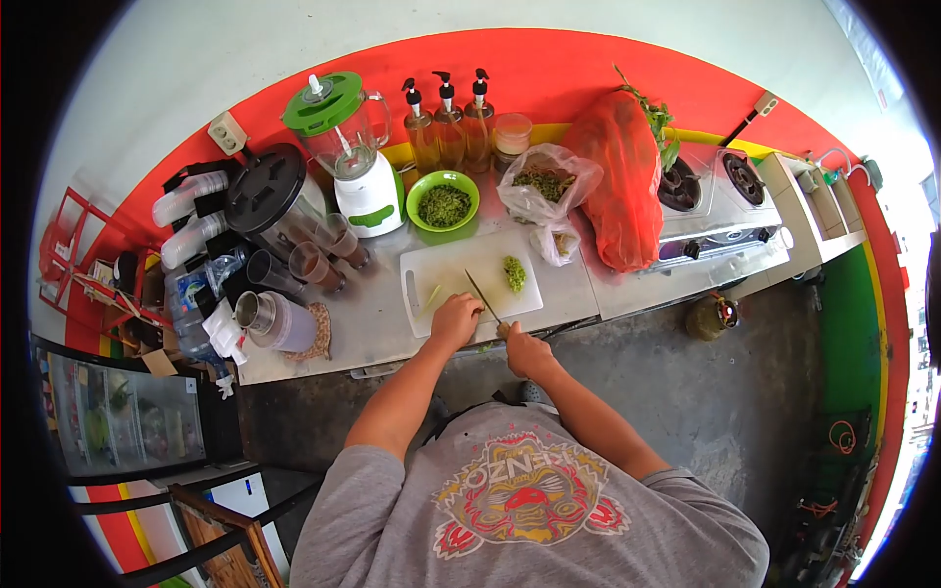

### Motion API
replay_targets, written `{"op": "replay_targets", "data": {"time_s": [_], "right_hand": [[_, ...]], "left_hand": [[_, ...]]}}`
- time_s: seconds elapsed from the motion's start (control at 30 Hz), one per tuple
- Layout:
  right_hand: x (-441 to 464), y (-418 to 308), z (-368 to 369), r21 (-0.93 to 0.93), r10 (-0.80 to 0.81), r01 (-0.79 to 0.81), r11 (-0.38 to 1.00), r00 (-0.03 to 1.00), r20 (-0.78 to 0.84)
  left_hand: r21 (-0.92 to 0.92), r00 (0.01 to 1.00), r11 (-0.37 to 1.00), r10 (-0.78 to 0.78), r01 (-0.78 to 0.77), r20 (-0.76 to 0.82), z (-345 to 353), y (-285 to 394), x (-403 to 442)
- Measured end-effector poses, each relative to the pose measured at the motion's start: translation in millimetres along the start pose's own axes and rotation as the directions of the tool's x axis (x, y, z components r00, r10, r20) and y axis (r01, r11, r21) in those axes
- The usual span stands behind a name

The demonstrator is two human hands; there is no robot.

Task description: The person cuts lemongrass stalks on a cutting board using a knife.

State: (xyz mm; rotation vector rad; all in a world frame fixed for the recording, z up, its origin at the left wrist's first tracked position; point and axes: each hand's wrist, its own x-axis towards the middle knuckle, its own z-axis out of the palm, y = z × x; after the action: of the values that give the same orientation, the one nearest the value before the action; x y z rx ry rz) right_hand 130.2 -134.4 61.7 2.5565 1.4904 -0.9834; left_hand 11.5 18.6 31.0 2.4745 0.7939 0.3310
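Observation:
My right hand [527,355] is wrapped round the handle of a knife [482,295], whose blade slants up and left over a white cutting board [441,265]. Beside the blade, at the board's front edge, my left hand [457,320] is closed with its fingers curled down; what they pinch is hidden. A pile of chopped greens [515,274] lies on the board to the right of the knife. Left of it, near the board's handle slot, is a pale green stalk piece [430,297]. Behind the board stands a green bowl [444,227] full of chopped greens.
A blender [368,196], several pump bottles [450,127] and plastic bags of greens [551,181] line the back. Right are a large red bag [627,186] and a gas stove [716,211]. Cups [316,267] and a steel-rimmed jug [279,321] stand left. A gas cylinder [711,318] is on the floor.

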Motion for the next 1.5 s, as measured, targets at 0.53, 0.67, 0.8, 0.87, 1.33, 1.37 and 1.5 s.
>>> {"op": "replay_targets", "data": {"time_s": [0.53, 0.67, 0.8, 0.87, 1.33, 1.37, 1.5], "right_hand": [[3, -7, 6, -0.005, 0.014, -0.014, 1.000, 1.000, 0.014], [7, -2, -2, -0.064, 0.025, -0.021, 0.998, 0.998, 0.060], [-2, -2, 7, -0.051, 0.020, -0.017, 0.999, 0.998, 0.059], [4, 2, 11, -0.041, 0.024, -0.022, 0.999, 0.998, 0.060], [13, -9, 2, -0.102, -0.007, 0.016, 0.995, 0.996, 0.084], [10, -12, 4, -0.093, -0.004, 0.012, 0.996, 0.997, 0.083], [7, -14, 15, -0.033, 0.040, -0.039, 0.999, 0.998, 0.039]], "left_hand": [[-0.206, 0.976, 0.955, -0.216, 0.215, 0.017, 10, -3, 2], [-0.228, 0.969, 0.943, -0.245, 0.244, 0.024, 9, -3, 3], [-0.248, 0.977, 0.947, -0.211, 0.206, 0.007, 13, -5, 3], [-0.241, 0.979, 0.950, -0.203, 0.197, 0.003, 10, -3, 2], [-0.239, 0.973, 0.945, -0.207, 0.226, 0.102, 4, -6, 5], [-0.239, 0.974, 0.945, -0.205, 0.223, 0.098, 3, -6, 6], [-0.263, 0.965, 0.930, -0.227, 0.255, 0.133, 2, -7, 5]]}}
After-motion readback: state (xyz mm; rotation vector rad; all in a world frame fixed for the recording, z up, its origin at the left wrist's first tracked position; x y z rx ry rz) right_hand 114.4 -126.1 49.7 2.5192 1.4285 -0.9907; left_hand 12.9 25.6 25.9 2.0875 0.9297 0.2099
